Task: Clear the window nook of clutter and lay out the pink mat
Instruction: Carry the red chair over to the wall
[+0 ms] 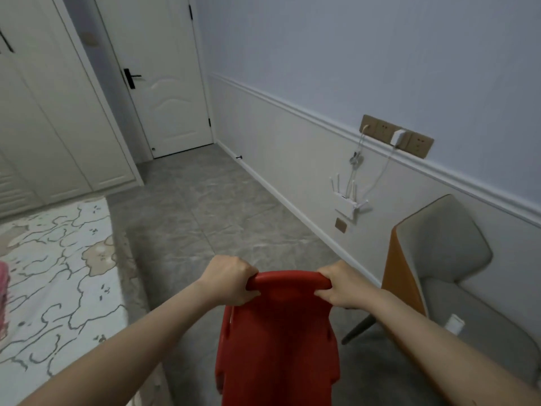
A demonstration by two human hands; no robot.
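Observation:
A red plastic chair (278,341) is in front of me at the bottom centre, seen from behind and above. My left hand (229,281) grips the left end of its top rail, and my right hand (341,285) grips the right end. A sliver of pink fabric (3,303) shows at the left edge, on a patterned cream surface (58,273); I cannot tell what the pink thing is. The window nook is out of view.
A grey upholstered chair with an orange shell (445,273) stands close on the right against the wall. On that wall are sockets (396,136) and a white router (348,197) with cables. Grey tiled floor (205,206) leads to a closed white door (164,83); wardrobes (44,127) are on the left.

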